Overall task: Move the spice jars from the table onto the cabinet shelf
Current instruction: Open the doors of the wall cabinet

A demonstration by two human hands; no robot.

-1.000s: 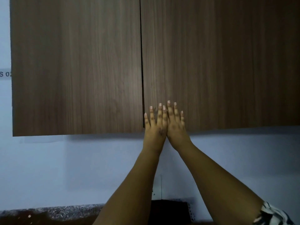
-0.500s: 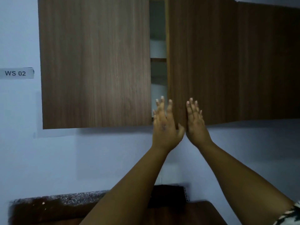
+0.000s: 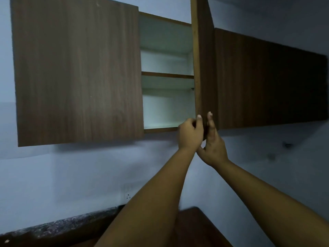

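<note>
I see no spice jars anywhere in view. The cabinet shelf [image 3: 167, 75] sits bare inside the wall cabinet, a brown-edged board across a pale interior, with a second compartment below it. The right-hand cabinet door [image 3: 204, 68] stands swung out edge-on toward me. My left hand [image 3: 190, 134] is curled around the door's lower corner, fingers hooked behind its edge; my right hand [image 3: 213, 145] lies flat and open along the door's outer face, fingers pointing up. The left door [image 3: 76, 72] is shut. Around it I see a plain bluish wall [image 3: 71, 175] with a socket [image 3: 127, 191], a speckled stone counter edge [image 3: 58, 227] at lower left, and a dark wooden table [image 3: 195, 227] below.
</note>
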